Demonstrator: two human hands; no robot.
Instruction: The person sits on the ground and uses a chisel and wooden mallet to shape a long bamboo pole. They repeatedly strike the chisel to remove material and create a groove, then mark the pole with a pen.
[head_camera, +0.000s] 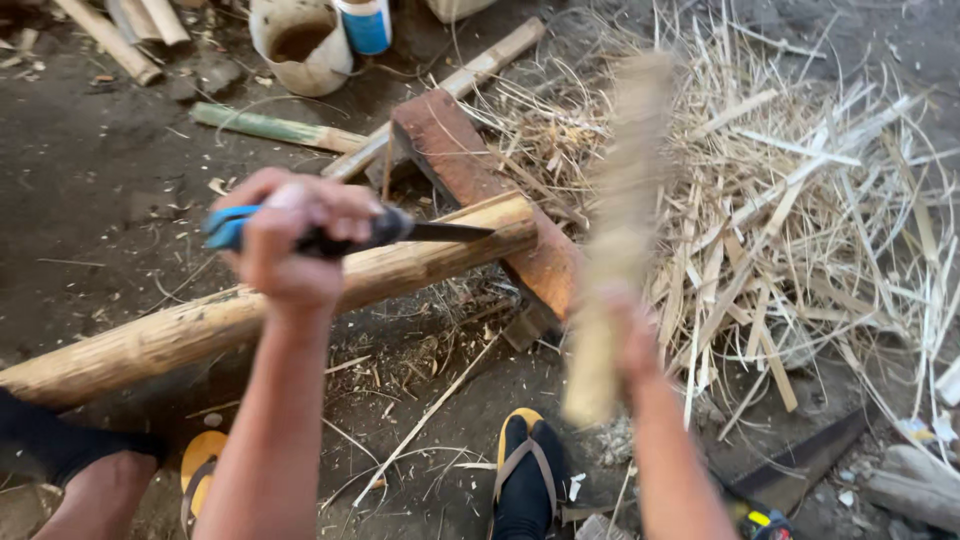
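My left hand (295, 235) grips the blue and black handle of a knife (400, 231), whose dark blade rests against the end of a long bamboo pole (180, 335). The pole lies across a reddish wooden block (480, 180). My right hand (625, 335) holds a short pale wooden stick (620, 230) upright, blurred by motion, to the right of the pole's end. My feet in yellow sandals (525, 470) are below.
A large pile of pale bamboo strips and shavings (800, 210) covers the ground at right. A white bucket (298, 42), a blue-and-white can (365, 22) and bamboo pieces (270, 128) lie at the back. A saw (800, 460) lies at lower right.
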